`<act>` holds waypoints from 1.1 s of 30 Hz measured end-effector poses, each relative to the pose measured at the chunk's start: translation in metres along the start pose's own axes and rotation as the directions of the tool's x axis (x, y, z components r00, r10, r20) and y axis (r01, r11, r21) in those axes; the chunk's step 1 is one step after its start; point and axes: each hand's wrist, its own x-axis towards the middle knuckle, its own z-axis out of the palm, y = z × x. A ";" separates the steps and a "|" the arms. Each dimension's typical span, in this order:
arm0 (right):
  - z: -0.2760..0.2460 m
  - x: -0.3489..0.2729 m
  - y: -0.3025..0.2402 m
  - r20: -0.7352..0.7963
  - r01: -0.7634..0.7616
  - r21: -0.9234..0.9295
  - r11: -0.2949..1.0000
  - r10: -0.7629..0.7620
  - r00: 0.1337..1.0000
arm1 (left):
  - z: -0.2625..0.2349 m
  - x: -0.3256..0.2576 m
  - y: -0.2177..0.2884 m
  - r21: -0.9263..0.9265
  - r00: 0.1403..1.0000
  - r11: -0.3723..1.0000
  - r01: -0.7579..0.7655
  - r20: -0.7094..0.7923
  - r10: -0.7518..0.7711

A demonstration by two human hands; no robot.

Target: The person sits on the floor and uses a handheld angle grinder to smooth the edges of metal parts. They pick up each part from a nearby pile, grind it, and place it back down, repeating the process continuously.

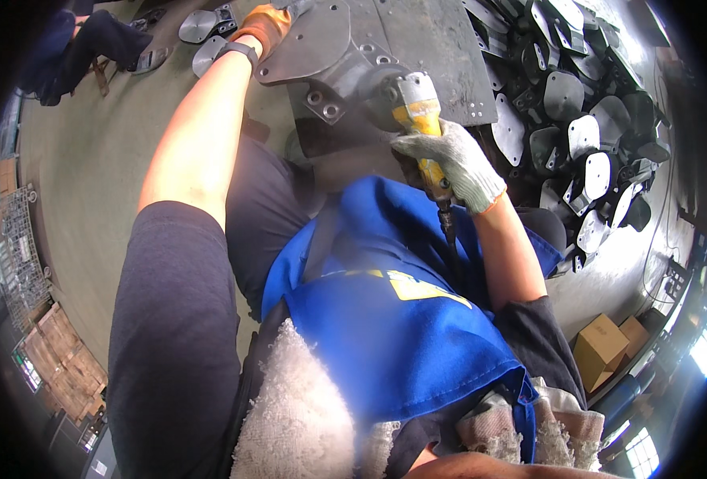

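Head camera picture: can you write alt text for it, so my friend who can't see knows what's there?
The right hand, gloved, grips a yellow power tool by a grey metal piece on a dark worktop, while the left hand, gloved too, is at the piece's edge. A blue apron fills the middle, and many metal pieces lie heaped at right.

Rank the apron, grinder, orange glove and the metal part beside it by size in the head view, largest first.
1. Apron
2. Metal part
3. Grinder
4. Orange glove
Apparent size only; the apron looks nearest the camera.
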 end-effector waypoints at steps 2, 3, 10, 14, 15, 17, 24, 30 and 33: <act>0.006 0.002 -0.002 0.005 -0.017 -0.019 1.000 0.018 1.000 | -0.006 -0.004 0.000 0.121 0.993 0.985 -0.122 0.013 0.121; 0.006 0.006 -0.002 0.006 -0.007 -0.043 0.999 0.008 1.000 | -0.011 -0.004 -0.003 0.128 0.984 0.976 -0.178 -0.003 0.179; -0.002 0.001 0.010 0.072 -0.015 -0.028 0.999 0.017 0.997 | 0.008 0.000 -0.006 0.054 0.998 0.996 -0.068 0.012 0.068; 0.008 0.006 0.006 0.047 -0.011 -0.064 0.998 0.014 0.999 | 0.006 0.002 0.003 0.046 0.998 0.997 -0.062 0.002 0.062; 0.011 0.009 0.005 0.048 0.004 -0.087 0.996 0.000 0.999 | 0.005 0.001 0.004 0.052 0.998 0.997 -0.064 0.000 0.064; 0.012 0.009 0.002 0.045 -0.002 -0.103 0.995 0.007 0.999 | 0.001 -0.001 0.005 0.059 0.998 0.996 -0.069 0.002 0.069; -0.002 -0.005 0.024 0.018 -0.056 -0.031 0.998 0.057 0.998 | 0.004 0.002 0.002 0.117 0.998 0.992 -0.046 0.038 0.042; 0.005 -0.007 0.022 0.015 -0.024 -0.029 0.999 0.024 1.000 | 0.005 0.004 0.001 0.095 0.998 0.994 -0.045 0.055 0.040; 0.008 -0.001 0.014 0.001 -0.063 -0.064 0.996 0.064 0.998 | -0.003 0.001 0.003 0.085 0.997 0.994 -0.071 0.040 0.068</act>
